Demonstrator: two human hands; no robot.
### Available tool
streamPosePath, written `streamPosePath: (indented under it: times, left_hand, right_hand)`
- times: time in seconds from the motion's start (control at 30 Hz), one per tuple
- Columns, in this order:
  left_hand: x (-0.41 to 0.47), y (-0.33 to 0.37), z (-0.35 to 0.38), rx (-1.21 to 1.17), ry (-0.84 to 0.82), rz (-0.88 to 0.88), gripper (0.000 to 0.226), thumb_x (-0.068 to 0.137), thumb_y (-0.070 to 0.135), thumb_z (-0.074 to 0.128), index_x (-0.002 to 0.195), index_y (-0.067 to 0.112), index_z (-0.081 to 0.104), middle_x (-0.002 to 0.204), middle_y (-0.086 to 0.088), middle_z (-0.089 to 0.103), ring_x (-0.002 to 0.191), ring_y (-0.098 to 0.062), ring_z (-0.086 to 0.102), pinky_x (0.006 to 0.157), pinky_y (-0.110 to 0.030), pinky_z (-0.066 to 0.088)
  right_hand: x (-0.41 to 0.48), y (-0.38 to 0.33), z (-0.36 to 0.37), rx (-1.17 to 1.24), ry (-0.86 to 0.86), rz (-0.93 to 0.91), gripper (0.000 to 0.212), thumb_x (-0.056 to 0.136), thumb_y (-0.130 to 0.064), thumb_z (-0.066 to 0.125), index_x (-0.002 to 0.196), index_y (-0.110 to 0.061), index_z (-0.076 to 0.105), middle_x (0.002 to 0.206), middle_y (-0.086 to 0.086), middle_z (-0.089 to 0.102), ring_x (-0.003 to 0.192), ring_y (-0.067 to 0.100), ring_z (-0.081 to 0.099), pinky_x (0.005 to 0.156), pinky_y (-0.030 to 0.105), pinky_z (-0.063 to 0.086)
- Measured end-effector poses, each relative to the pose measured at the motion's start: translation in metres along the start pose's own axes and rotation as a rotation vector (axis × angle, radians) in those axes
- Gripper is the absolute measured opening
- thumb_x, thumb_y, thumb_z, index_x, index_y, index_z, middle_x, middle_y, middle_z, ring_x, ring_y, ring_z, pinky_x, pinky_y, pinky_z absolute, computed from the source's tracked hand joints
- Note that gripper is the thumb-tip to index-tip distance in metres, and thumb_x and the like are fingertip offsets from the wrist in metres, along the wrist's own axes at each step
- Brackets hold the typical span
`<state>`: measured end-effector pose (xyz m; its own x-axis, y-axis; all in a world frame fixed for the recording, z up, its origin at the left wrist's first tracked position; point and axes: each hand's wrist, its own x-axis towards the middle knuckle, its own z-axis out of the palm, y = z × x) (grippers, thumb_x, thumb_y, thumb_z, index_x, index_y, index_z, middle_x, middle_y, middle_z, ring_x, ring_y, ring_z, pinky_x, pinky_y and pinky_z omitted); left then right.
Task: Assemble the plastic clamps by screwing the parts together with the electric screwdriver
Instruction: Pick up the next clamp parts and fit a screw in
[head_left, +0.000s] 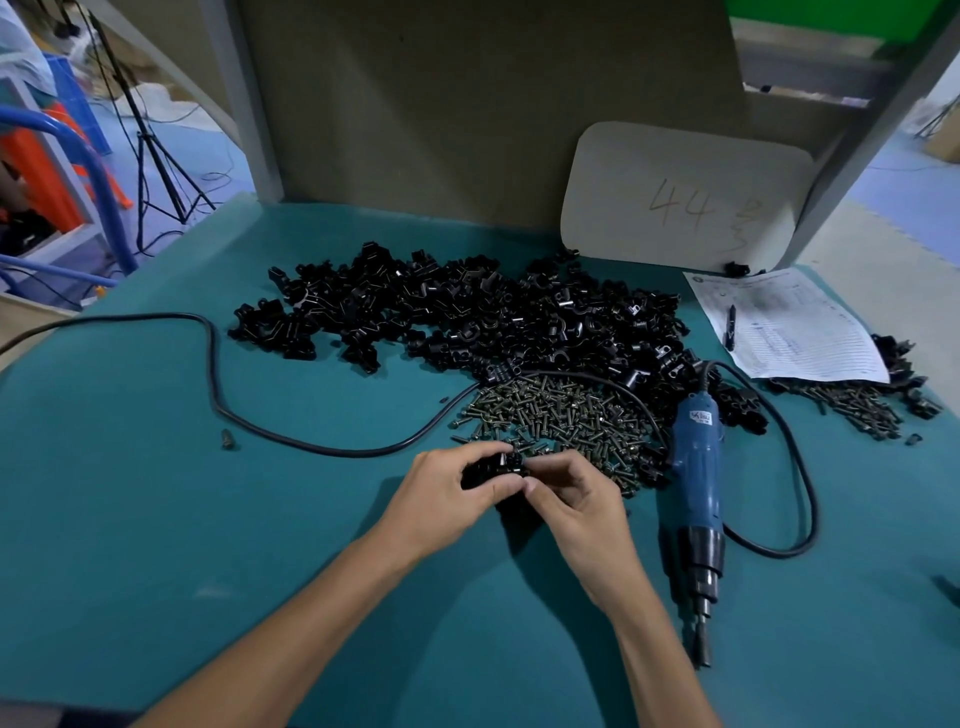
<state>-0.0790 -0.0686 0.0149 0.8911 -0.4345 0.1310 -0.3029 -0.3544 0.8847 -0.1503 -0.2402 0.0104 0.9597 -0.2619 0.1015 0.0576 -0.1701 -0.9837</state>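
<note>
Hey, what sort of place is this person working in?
Most likely a factory assembly bench: a big heap of black plastic clamp parts and a pile of small metal screws lie on a teal-covered work table, beside a blue corded electric screwdriver.

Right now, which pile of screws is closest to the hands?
The middle pile of screws, behind the left hand and right hand, beside the blue screwdriver. The other pile lies far right by the paper.

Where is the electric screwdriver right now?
In the head view, the electric screwdriver lies on the green table, just right of the right hand, beside the screw pile, its bit toward the person.
</note>
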Motion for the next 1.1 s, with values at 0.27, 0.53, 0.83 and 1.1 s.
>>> streamPosePath:
  times: [0.27,0.53,0.83,1.1]
  left_hand:
    - [-0.002,-0.001,0.000,-0.001,-0.016,0.015,0.038,0.085,0.058,0.067,0.118,0.039,0.068,0.098,0.022,0.072,0.089,0.004,0.066,0.076,-0.022,0.054]
    - [0.001,-0.002,0.001,-0.016,-0.054,-0.004,0.026,0.085,0.060,0.065,0.108,0.048,0.066,0.096,0.021,0.072,0.091,-0.001,0.068,0.082,-0.036,0.058]
    - [-0.001,0.000,0.000,-0.012,-0.039,-0.004,0.032,0.094,0.059,0.057,0.119,0.040,0.059,0.100,0.026,0.070,0.097,0.004,0.065,0.087,-0.030,0.055]
    - [-0.006,0.003,-0.001,-0.095,-0.018,0.085,0.045,0.087,0.047,0.073,0.129,0.034,0.065,0.115,0.023,0.070,0.107,0.002,0.066,0.092,-0.027,0.056]
  right_hand:
    - [0.003,0.000,-0.002,0.035,-0.119,0.067,0.022,0.097,-0.010,0.068,0.113,-0.024,0.065,0.114,-0.011,0.071,0.114,0.010,0.066,0.097,0.026,0.054]
    - [-0.001,0.000,-0.002,0.062,0.011,-0.053,0.029,0.095,-0.005,0.070,0.101,-0.033,0.074,0.106,-0.003,0.076,0.104,0.015,0.071,0.091,0.024,0.055]
    - [-0.002,-0.002,-0.004,-0.163,0.240,-0.123,0.023,0.100,-0.027,0.064,0.119,-0.039,0.070,0.120,-0.019,0.069,0.116,0.001,0.063,0.094,0.015,0.050]
    - [0.000,-0.002,0.004,-0.082,-0.008,-0.070,0.029,0.100,-0.015,0.064,0.121,-0.034,0.068,0.116,-0.023,0.072,0.113,-0.001,0.065,0.093,0.015,0.051]
